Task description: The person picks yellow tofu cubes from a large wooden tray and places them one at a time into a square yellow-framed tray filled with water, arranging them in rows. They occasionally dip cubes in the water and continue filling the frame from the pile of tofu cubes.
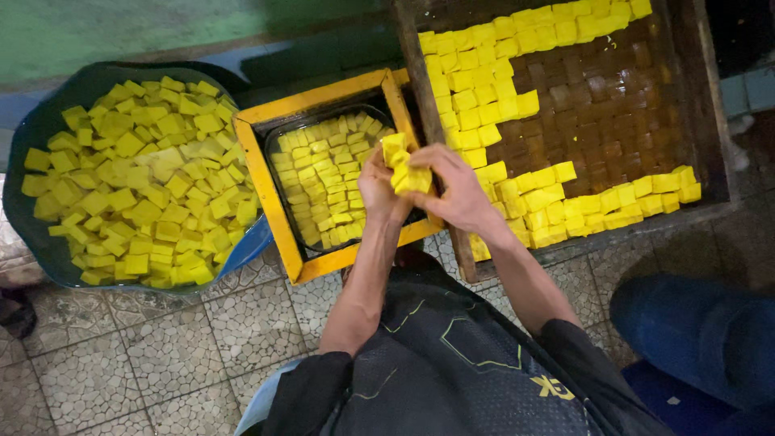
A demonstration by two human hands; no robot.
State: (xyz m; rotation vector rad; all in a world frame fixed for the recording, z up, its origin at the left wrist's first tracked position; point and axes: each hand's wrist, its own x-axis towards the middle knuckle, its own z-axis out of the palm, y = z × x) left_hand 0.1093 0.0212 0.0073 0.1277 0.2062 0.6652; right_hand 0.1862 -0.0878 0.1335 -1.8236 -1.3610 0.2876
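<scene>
Grey patterned tile floor [161, 355], dark blue tub [32, 129], yellow-framed box [266, 190], wooden tray [702, 97]

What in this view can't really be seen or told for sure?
- Head view: how many yellow cubes are held; the left hand and right hand cover them.
- Wooden tray: its top is cut off by the frame edge.
- Dark tub: the heaped cubes hide its depth.
- Black pan in the yellow frame: its bottom is hidden under cubes.

1 blue tub [32, 137], 1 yellow-framed tray [266, 190], 1 wooden tray [710, 121], 2 hands [420, 190]
</scene>
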